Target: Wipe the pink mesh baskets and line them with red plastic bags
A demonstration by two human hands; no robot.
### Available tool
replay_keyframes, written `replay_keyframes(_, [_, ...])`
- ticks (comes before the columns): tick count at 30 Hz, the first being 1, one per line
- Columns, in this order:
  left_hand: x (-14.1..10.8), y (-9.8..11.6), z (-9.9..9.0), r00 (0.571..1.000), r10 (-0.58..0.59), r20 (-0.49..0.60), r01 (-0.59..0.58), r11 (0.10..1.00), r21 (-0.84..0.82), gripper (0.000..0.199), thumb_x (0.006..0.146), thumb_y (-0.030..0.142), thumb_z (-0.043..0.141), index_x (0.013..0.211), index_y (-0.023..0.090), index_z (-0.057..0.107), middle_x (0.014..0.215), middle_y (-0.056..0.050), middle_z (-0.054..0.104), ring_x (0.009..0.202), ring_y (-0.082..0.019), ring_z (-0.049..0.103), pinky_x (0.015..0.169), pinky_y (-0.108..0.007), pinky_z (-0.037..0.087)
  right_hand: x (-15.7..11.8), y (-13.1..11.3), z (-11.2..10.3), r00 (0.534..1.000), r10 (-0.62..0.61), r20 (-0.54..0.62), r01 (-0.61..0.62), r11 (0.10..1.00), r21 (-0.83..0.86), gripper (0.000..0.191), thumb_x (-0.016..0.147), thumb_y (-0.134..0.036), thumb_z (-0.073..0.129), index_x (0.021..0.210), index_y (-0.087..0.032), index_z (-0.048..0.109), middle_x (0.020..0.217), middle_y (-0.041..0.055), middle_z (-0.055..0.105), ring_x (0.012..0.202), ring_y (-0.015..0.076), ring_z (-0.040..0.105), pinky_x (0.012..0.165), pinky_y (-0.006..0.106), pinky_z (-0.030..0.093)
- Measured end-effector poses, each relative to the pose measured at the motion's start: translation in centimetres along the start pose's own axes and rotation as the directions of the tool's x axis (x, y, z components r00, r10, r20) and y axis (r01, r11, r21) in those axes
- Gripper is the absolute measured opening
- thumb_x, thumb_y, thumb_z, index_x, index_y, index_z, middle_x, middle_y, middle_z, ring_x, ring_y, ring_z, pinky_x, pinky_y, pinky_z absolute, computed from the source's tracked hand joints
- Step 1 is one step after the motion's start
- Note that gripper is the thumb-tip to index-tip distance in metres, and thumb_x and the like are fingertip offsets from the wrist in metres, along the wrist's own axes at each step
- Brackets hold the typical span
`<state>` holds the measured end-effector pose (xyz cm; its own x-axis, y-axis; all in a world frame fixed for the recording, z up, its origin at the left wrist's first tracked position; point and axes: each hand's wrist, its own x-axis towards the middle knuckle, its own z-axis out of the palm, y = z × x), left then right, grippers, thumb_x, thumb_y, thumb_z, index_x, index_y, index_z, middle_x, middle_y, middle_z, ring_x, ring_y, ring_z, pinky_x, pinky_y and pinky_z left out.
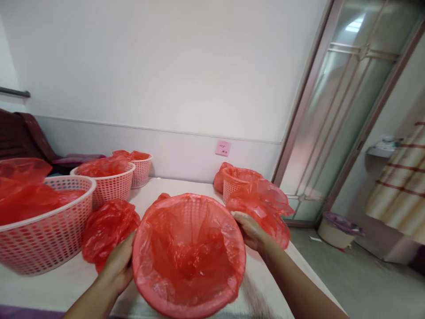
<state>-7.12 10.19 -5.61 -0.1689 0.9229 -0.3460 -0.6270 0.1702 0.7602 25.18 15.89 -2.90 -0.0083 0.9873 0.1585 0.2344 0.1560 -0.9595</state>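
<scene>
Between my hands is a round basket (186,306), tipped so that its mouth faces me. A thin red plastic bag (195,257) lines it and folds out over the rim all the way round. My left hand (120,262) grips the basket's left side; part of its fingers is hidden behind the rim. On the right edge, my right hand (248,230) is closed with the thumb over the rim. A crumpled red plastic bag (111,228) lies just left of my left hand. Past my right hand stands another basket (229,189) with a red bag spilling over it.
White perforated baskets with red bags stand along the left: a large near one (43,241), a middle one (113,187) and a far one (142,170). A pink note (222,148) is on the wall. Beyond the table's right edge, a bin (335,235) stands by a glass door (335,110).
</scene>
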Motion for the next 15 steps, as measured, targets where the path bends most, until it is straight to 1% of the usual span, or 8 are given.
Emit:
replay_keyframes(2, [-0.1,0.4,0.4,1.000,-0.026,-0.004,0.026,1.000,0.007,0.011,0.079,0.012,0.065,0.069,0.016,0.062,0.060,-0.002,0.069,0.056,-0.017,0.067,0.061,-0.031,0.058,-0.1,0.2,0.6,0.996,0.046,0.072,-0.053,0.994,0.100,0.022,0.075,-0.039,0.054,0.067,-0.020,0.059,0.072,0.0054,0.068,0.065,0.0180,0.063,0.063,0.031,0.054])
replay_keyframes(4, [0.0,0.8,0.8,0.997,-0.069,0.027,0.069,0.997,0.019,0.015,0.082,0.012,0.060,0.068,0.017,0.061,0.061,-0.003,0.070,0.063,-0.020,0.070,0.063,-0.034,0.059,-0.4,0.5,1.3,0.989,0.071,0.126,-0.092,0.981,0.171,0.020,0.076,-0.038,0.053,0.070,-0.020,0.060,0.077,0.0062,0.070,0.070,0.0189,0.064,0.068,0.033,0.055])
replay_keyframes(6, [0.1,1.1,1.1,0.991,-0.120,0.058,0.119,0.993,0.027,0.018,0.085,0.014,0.057,0.068,0.017,0.061,0.063,-0.004,0.072,0.071,-0.023,0.072,0.066,-0.036,0.059,-0.8,1.1,1.8,0.984,0.085,0.155,-0.115,0.974,0.197,0.021,0.077,-0.039,0.055,0.073,-0.020,0.063,0.081,0.0071,0.071,0.073,0.0203,0.065,0.069,0.034,0.055])
replay_keyframes(7, [0.1,1.2,1.3,0.988,-0.137,0.066,0.135,0.990,0.031,0.019,0.085,0.015,0.057,0.068,0.017,0.061,0.064,-0.005,0.072,0.072,-0.023,0.072,0.067,-0.036,0.059,-0.9,1.5,1.8,0.984,0.092,0.153,-0.122,0.973,0.194,0.021,0.077,-0.040,0.056,0.073,-0.020,0.063,0.080,0.0072,0.071,0.073,0.0206,0.065,0.067,0.033,0.054])
replay_keyframes(9, [0.2,1.2,1.5,0.984,-0.160,0.081,0.157,0.987,0.044,0.018,0.085,0.014,0.056,0.068,0.017,0.062,0.066,-0.005,0.073,0.073,-0.024,0.072,0.068,-0.037,0.059,-1.1,2.3,1.3,0.990,0.104,0.094,-0.119,0.979,0.164,0.023,0.076,-0.041,0.057,0.070,-0.020,0.061,0.072,0.0056,0.069,0.066,0.0189,0.063,0.059,0.030,0.051])
replay_keyframes(12, [0.4,1.1,1.9,0.986,-0.151,0.070,0.148,0.988,0.053,0.017,0.084,0.010,0.056,0.068,0.015,0.061,0.065,-0.005,0.072,0.067,-0.022,0.072,0.068,-0.037,0.059,-1.1,3.0,-0.3,0.991,0.090,-0.101,-0.082,0.993,0.085,0.028,0.079,-0.045,0.050,0.066,-0.021,0.052,0.058,-0.0009,0.057,0.051,0.0132,0.052,0.048,0.025,0.040])
replay_keyframes(13, [0.5,1.0,2.0,0.988,-0.141,0.063,0.138,0.989,0.051,0.017,0.083,0.009,0.056,0.068,0.014,0.061,0.064,-0.005,0.071,0.064,-0.020,0.071,0.067,-0.036,0.059,-1.1,3.0,-0.8,0.985,0.074,-0.157,-0.067,0.996,0.050,0.030,0.081,-0.047,0.047,0.065,-0.021,0.049,0.055,-0.0027,0.053,0.048,0.0123,0.048,0.046,0.025,0.037])
replay_keyframes(15, [0.7,0.7,2.3,0.992,-0.117,0.053,0.115,0.993,0.036,0.014,0.082,0.008,0.058,0.070,0.014,0.062,0.065,-0.005,0.071,0.059,-0.018,0.069,0.067,-0.035,0.060,-1.2,2.5,-1.5,0.976,0.030,-0.218,-0.038,0.999,-0.033,0.032,0.080,-0.051,0.048,0.066,-0.022,0.049,0.054,-0.0036,0.051,0.047,0.0126,0.046,0.047,0.025,0.034])
